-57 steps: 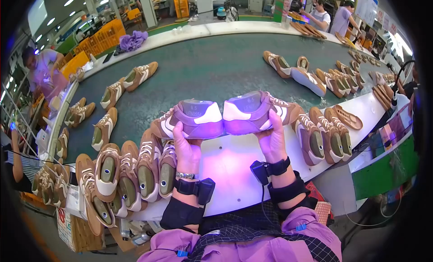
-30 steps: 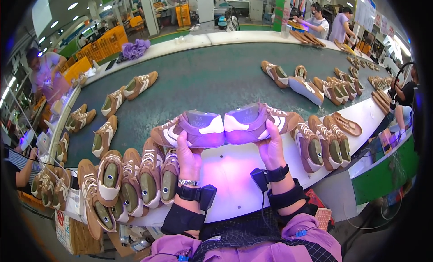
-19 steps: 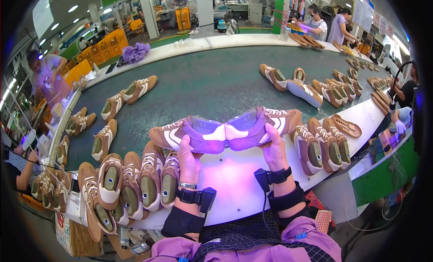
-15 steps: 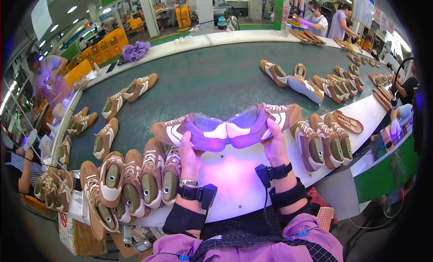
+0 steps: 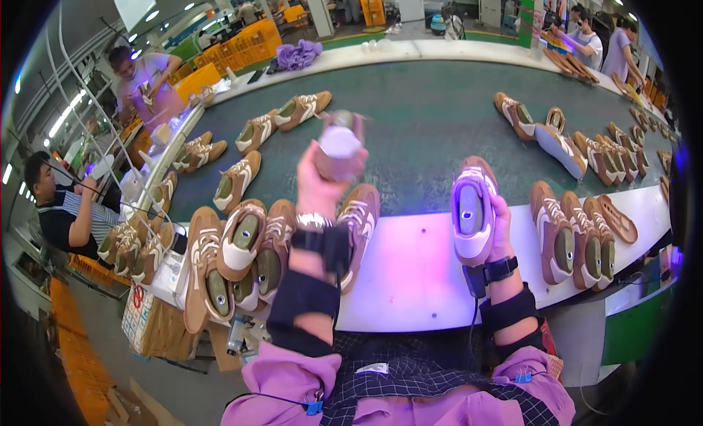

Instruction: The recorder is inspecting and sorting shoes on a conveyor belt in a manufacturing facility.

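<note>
Although blur limits the view, the left hand [image 5: 318, 174] appears clamped on a shoe [image 5: 340, 144] at left; the right hand [image 5: 501, 224] grips a brown shoe [image 5: 474, 206] over the near counter [image 5: 395, 272]. Step judged: one-handed shoe handling; next move calls for controlled placement.

Purple top [image 5: 282, 378], dark checked apron [image 5: 417, 367], black-wrapped forearms.
Thin pale lines grid the apron, which bears a small white tag [image 5: 373, 368]; a blue clip sits at the left [image 5: 314, 408] and another at the right [image 5: 523, 378]. Wide black bands wrap the left forearm [image 5: 302, 301] and right forearm [image 5: 516, 317]; each wrist has a black strap with a boxy module, the left one blurred, beside a shiny metallic bracelet [image 5: 315, 220]. A thin dark cable [image 5: 477, 312] hangs from the right module [image 5: 474, 281].
</note>
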`<state>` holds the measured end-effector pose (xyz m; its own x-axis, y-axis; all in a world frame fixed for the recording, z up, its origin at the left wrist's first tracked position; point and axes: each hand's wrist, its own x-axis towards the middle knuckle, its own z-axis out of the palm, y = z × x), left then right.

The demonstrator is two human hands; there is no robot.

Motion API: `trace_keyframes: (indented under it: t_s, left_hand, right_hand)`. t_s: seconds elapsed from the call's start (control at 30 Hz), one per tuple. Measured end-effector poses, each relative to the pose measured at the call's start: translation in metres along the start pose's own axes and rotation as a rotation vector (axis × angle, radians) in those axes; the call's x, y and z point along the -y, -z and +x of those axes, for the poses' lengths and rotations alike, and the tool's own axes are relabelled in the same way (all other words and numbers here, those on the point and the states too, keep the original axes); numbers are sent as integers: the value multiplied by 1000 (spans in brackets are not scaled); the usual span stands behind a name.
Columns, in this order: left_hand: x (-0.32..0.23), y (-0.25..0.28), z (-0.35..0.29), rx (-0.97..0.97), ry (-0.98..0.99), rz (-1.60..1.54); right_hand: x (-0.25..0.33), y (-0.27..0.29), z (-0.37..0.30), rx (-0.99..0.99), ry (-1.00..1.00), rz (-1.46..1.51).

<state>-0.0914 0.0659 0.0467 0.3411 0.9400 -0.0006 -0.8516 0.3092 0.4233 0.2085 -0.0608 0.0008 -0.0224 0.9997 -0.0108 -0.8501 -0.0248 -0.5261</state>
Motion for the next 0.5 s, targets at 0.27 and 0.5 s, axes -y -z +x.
trace_keyframes:
  t_s: [0.27, 0.5]
  left_hand:
    - [-24, -10, 2, -504, -550, 171]
    - [130, -51, -57, -194, -507, 526]
  right_hand:
    - [-8, 16, 7, 74, -99, 18]
    - [-10, 24, 8, 43, -145, 17]
